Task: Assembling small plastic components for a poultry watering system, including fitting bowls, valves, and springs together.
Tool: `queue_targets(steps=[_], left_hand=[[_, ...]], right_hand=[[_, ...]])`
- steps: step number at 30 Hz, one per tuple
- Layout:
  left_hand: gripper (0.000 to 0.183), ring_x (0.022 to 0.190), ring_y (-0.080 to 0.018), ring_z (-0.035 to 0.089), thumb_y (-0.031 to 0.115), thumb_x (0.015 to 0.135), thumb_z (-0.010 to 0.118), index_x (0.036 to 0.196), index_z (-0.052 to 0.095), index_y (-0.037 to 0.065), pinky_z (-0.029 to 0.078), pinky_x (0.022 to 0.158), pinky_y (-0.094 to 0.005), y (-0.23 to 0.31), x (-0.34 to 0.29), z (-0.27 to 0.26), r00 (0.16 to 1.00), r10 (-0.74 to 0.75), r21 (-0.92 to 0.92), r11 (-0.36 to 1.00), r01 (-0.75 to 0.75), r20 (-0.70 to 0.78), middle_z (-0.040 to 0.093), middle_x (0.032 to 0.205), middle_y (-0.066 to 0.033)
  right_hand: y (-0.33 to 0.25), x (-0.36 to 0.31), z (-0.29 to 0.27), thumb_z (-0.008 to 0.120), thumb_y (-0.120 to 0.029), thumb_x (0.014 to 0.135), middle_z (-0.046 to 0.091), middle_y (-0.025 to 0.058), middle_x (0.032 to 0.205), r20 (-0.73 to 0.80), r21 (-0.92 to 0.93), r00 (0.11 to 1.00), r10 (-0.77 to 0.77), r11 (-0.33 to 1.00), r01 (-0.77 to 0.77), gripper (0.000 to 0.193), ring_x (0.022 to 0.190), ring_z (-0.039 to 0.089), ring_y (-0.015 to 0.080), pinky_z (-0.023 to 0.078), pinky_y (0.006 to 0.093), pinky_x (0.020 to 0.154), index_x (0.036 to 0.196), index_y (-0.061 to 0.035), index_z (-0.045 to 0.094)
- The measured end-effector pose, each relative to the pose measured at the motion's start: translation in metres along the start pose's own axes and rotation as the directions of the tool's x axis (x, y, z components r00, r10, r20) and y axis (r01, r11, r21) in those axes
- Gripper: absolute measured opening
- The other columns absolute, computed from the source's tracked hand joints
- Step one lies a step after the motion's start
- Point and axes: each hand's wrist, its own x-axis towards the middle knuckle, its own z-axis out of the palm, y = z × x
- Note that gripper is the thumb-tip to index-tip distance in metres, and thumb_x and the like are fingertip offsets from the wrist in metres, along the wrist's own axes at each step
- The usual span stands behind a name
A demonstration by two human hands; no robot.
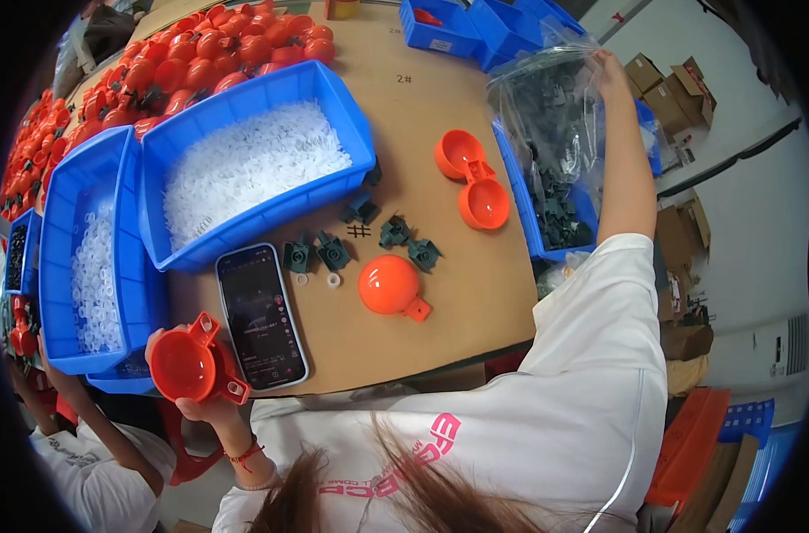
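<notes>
My left hand (211,409) is closed around glossy orange plastic cups (180,366) with square lugs, just off the table's front edge; how many it holds is hard to make out. Stretched far to the right, my right hand (610,76) grips the top of a clear plastic bag (546,75) of dark green parts. The bag stands over a blue bin (530,222) with more dark green parts (560,213) in it. Left of that bin lies a pair of orange cups (482,202), open sides up. Nearer me, one orange cup (388,285) rests dome up.
Dark green brackets (334,252) and white rings (334,281) lie mid-table beside a phone (262,315). Blue bins hold white springs or clips (258,164) and white rings (98,293). Orange cups (200,53) are heaped far left. Another person's arm (102,417) is at lower left.
</notes>
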Motion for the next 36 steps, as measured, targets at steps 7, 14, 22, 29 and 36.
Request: queue_targets(steps=[7, 14, 22, 29, 36], left_hand=[[0.084, 0.101, -0.0257, 0.050, 0.066, 0.073, 0.043, 0.123, 0.033, -0.001, 0.043, 0.086, -0.0358, -0.006, 0.002, -0.001, 1.000, 0.006, -0.060, 0.998, -0.006, 0.005, 0.047, 0.112, -0.0154], [0.082, 0.103, -0.0266, 0.051, 0.063, 0.075, 0.043, 0.125, 0.033, -0.001, 0.044, 0.084, -0.0356, -0.009, 0.002, -0.007, 0.998, 0.002, -0.088, 0.996, -0.007, -0.056, 0.047, 0.116, -0.0158], [0.082, 0.102, -0.0261, 0.051, 0.064, 0.075, 0.043, 0.125, 0.033, -0.001, 0.045, 0.084, -0.0353, -0.010, 0.003, -0.012, 1.000, -0.004, -0.086, 0.996, 0.006, 0.019, 0.047, 0.116, -0.0152], [0.082, 0.105, -0.0269, 0.049, 0.064, 0.076, 0.041, 0.126, 0.031, 0.000, 0.043, 0.087, -0.0363, -0.013, 0.002, -0.013, 0.999, -0.020, -0.086, 0.996, 0.024, 0.051, 0.045, 0.118, -0.0156], [0.083, 0.105, -0.0273, 0.049, 0.065, 0.075, 0.040, 0.126, 0.031, -0.001, 0.043, 0.087, -0.0365, -0.013, 0.003, -0.012, 1.000, 0.004, -0.051, 0.999, -0.003, 0.022, 0.045, 0.118, -0.0162]], right_hand=[[-0.001, -0.003, -0.051, 0.033, -0.009, 0.088, 0.057, 0.0131, 0.092, -0.012, 0.426, 0.999, -0.032, 0.904, 0.034, 0.020, 0.082, 0.055, 0.0248, 0.043, 0.0381, 0.077, 0.097, 0.0006, 0.048], [-0.032, -0.034, -0.042, 0.038, -0.015, 0.089, 0.053, 0.0096, 0.073, 0.005, 0.608, 0.994, -0.107, 0.790, 0.082, 0.021, 0.065, 0.051, 0.0195, 0.044, 0.0318, 0.059, 0.086, 0.0031, 0.048], [-0.063, -0.100, -0.033, 0.061, -0.020, 0.077, 0.055, 0.0029, 0.074, 0.348, -0.107, 0.926, -0.148, 0.975, 0.197, 0.024, 0.065, 0.050, 0.0076, 0.040, 0.0205, 0.059, 0.090, 0.0001, 0.055], [-0.064, -0.111, -0.061, 0.055, -0.008, 0.073, 0.052, -0.0040, 0.069, 0.498, -0.363, 0.858, -0.126, 0.868, 0.338, 0.028, 0.064, 0.045, 0.0027, 0.033, 0.0174, 0.055, 0.100, -0.0065, 0.057], [-0.068, -0.132, -0.079, 0.051, -0.004, 0.073, 0.048, -0.0043, 0.063, 0.486, -0.323, 0.844, -0.225, 0.852, 0.413, 0.038, 0.059, 0.042, 0.0012, 0.032, 0.0169, 0.054, 0.111, -0.0036, 0.052]])
